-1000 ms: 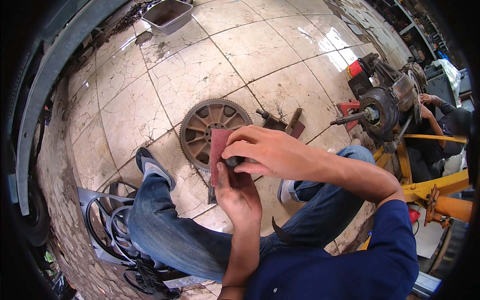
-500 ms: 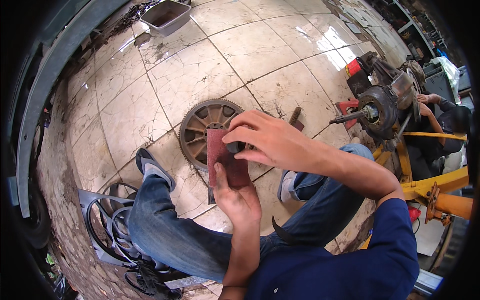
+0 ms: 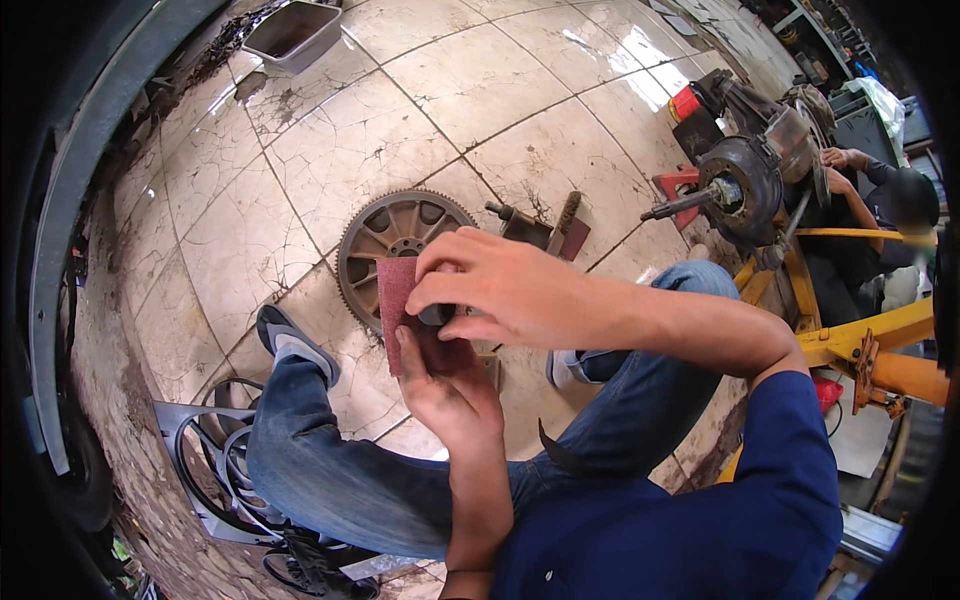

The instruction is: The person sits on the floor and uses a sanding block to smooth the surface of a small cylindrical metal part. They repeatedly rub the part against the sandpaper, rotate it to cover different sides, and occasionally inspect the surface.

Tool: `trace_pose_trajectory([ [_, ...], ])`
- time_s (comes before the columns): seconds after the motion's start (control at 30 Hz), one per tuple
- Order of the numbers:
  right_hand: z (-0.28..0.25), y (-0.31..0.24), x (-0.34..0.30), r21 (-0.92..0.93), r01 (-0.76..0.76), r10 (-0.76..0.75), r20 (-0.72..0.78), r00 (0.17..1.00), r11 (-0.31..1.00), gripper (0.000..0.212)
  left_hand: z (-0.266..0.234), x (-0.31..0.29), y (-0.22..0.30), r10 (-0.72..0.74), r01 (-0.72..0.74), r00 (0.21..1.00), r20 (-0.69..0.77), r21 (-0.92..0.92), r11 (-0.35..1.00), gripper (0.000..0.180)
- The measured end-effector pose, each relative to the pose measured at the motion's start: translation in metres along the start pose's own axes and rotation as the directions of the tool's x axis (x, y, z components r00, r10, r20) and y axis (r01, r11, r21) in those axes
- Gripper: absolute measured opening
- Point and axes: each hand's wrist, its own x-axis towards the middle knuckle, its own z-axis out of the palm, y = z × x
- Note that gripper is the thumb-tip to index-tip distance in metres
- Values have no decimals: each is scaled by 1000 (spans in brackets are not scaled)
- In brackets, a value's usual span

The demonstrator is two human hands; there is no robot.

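My left hand [image 3: 448, 395] grips a reddish-brown sheet of sandpaper [image 3: 397, 290] from below, its thumb lying on the sheet's face. Over the sheet, my right hand [image 3: 500, 290] has its fingers curled round a small dark cylindrical part [image 3: 437, 313], which appears to touch the paper. My right fingers hide much of that part. Beyond the sheet, a toothed flywheel [image 3: 372, 235] lies flat on the tiles, partly covered by the paper and my hands.
Right of the flywheel lie a dark metal cylinder [image 3: 520, 226] and a worn brush [image 3: 566, 215]. A grey basin [image 3: 300, 45] stands far left. An axle hub assembly [image 3: 740, 180] on a red stand is at right, near yellow equipment [image 3: 870, 335] and another person [image 3: 885, 195].
Both hands have shifted slightly left in the picture with the sandpaper and the dark part. The metal cylinder beside the brush has come into sight. The whole view has shifted a little too.
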Motion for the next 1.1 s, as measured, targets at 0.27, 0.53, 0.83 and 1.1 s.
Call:
trace_pose_trajectory([
  [0.27, 0, 1, 1, 28, -64, 64, 6, 998, 998, 34, -5, 2, 3, 21, -23, 999, 36, 36, 999, 37],
  [0.53, 19, -2, -4, -144, -11, 1, -71, 997, 989, 38, -7, 2, 4, -29, 30, 999, 44, -24, 999, 39],
  [0.83, 3, 6, 3, -259, 30, -51, -75, 996, 965, 36, 0, 2, 2, 22, -25, 997, -71, -49, 999, 37],
  [1.1, 4, 14, 5, -189, 62, -67, -19, 998, 980, 42, -6, 3, 1, 18, -20, 999, -36, -37, 999, 37],
])
